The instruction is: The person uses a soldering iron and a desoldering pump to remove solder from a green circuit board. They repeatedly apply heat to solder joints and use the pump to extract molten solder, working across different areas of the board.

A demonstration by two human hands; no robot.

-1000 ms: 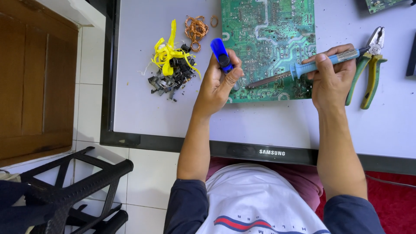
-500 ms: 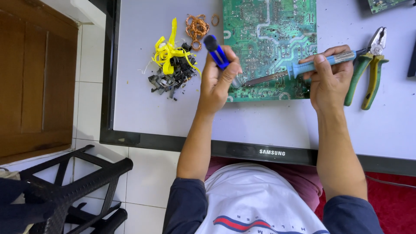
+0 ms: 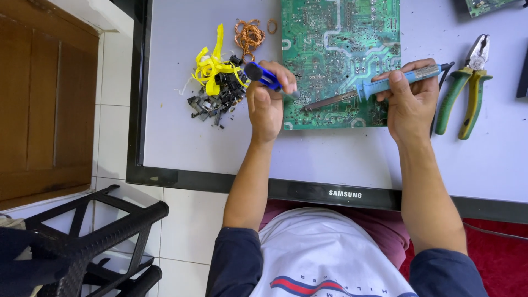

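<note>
Hands at work on a green circuit board (image 3: 341, 49) lying solder side up on the pale counter (image 3: 181, 137). Right hand (image 3: 410, 102) is clamped around a blue-handled soldering iron (image 3: 385, 85), its tip resting low on the board. Left hand (image 3: 267, 104) is closed around a blue desoldering pump (image 3: 264, 76), nozzle beside the tip. For clean work, keeping the nozzle close to the heated joint seems wise. Beyond lie scrap parts with yellow tape (image 3: 214, 85), copper wire (image 3: 248, 36) and green-handled pliers (image 3: 465, 91).
</note>
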